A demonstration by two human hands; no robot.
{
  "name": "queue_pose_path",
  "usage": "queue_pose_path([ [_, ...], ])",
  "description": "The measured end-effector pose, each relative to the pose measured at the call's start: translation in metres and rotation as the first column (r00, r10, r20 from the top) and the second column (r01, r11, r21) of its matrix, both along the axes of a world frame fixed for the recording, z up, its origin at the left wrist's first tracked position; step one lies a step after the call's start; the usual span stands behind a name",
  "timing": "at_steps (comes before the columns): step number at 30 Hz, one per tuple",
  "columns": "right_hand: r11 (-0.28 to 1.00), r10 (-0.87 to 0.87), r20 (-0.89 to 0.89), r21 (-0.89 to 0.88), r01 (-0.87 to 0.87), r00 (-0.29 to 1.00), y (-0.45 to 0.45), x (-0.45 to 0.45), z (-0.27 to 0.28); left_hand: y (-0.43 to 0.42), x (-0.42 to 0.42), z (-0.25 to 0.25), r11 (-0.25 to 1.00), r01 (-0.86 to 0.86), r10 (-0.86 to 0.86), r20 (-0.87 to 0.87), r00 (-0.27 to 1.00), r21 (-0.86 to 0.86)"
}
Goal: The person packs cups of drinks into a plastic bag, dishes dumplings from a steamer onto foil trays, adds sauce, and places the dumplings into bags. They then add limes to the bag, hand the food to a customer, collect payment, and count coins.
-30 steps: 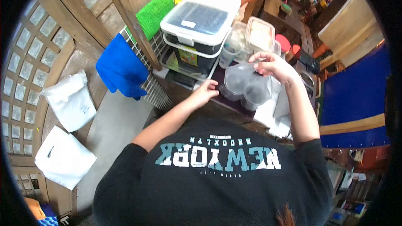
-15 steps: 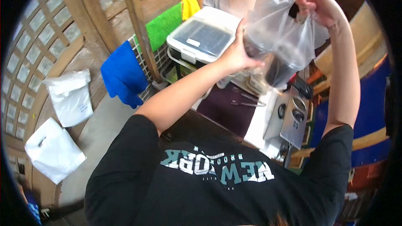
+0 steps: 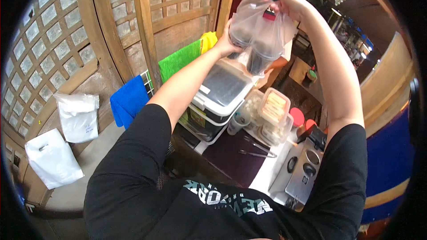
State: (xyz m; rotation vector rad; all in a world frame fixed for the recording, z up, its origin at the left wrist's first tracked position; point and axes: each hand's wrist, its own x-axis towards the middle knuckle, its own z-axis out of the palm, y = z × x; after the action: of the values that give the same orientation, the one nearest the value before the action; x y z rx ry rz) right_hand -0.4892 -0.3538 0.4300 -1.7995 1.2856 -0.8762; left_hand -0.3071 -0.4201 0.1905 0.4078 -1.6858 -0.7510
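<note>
Across from me, the person at the counter [image 3: 261,177] holds a clear plastic bag [image 3: 281,30] up high, well above the dark mat [image 3: 222,162] and out past the storage box [image 3: 229,84], with two lidded cups side by side in it, the left cup [image 3: 242,39] and the right cup [image 3: 259,62], both dark inside. The right hand [image 3: 289,6] has its fingers curled closed on the gathered top of the bag. The left hand [image 3: 226,44] is bent round the side of the left cup through the plastic, opened only about as wide as the cup; its farther fingertips are partly hidden, so I can't tell how firmly they press. I'd call the step in hand carrying the bagged cups aloft, one hand taking the weight and the other steadying. The next move, to my mind, calls for a sure hold at the top and a supporting palm at the side, so that the cups don't tip or knock together. Below, tongs [image 3: 258,153] lie near stacked food containers [image 3: 275,106].
</note>
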Motion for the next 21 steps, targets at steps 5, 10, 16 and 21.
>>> queue_pose_path([
  [5,0.999,-0.032,0.000,-0.016,0.032,0.999,-0.044,-0.002,-0.028,-0.038,-0.001,-0.024,0.992,-0.091,0.087,0.046,0.995,0.084],
  [10,0.993,-0.015,-0.117,-0.116,0.002,0.993,-0.072,-0.006,-0.048,-0.052,-0.013,-0.044,0.978,-0.159,0.156,0.032,0.987,0.135],
  [16,0.929,-0.136,-0.144,-0.364,0.075,0.980,-0.034,-0.014,-0.063,-0.073,-0.017,-0.055,0.966,-0.021,0.033,-0.043,0.999,0.256],
  [21,0.804,-0.032,0.476,-0.510,0.305,0.879,-0.006,-0.074,-0.171,-0.064,-0.012,-0.051,0.963,-0.027,0.036,-0.029,0.999,0.267],
])
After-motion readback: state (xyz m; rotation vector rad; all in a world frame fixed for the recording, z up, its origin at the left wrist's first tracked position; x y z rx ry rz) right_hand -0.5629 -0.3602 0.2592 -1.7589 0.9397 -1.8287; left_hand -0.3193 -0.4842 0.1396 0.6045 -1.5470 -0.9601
